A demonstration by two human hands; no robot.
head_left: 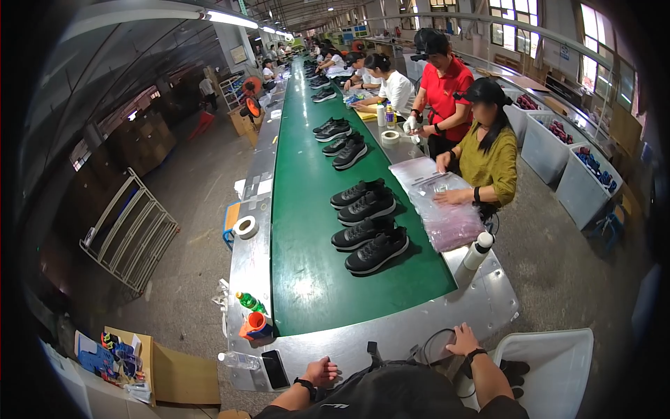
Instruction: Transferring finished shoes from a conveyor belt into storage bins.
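Observation:
My left hand (321, 371) rests at the near metal edge of the conveyor table, its fingers loosely curled with nothing visible in them. Close by lie a black phone (274, 369) and a clear plastic bottle (239, 360). Over to the right, my right hand (463, 341) lies on the same edge, fingers spread and empty, beside a thin dark cable (431, 341). Beyond both hands, black sneakers with pale soles stand on the green belt (314, 300); the nearest shoe (377, 252) is out of reach of either hand.
An orange-and-blue container (257, 325) and a green bottle (250, 302) stand at the left rim; a tape roll (246, 227) lies farther up. A white bottle (479, 251) stands right, near a person handling clear plastic bags (447, 209). A white bin (551, 342) holds dark shoes.

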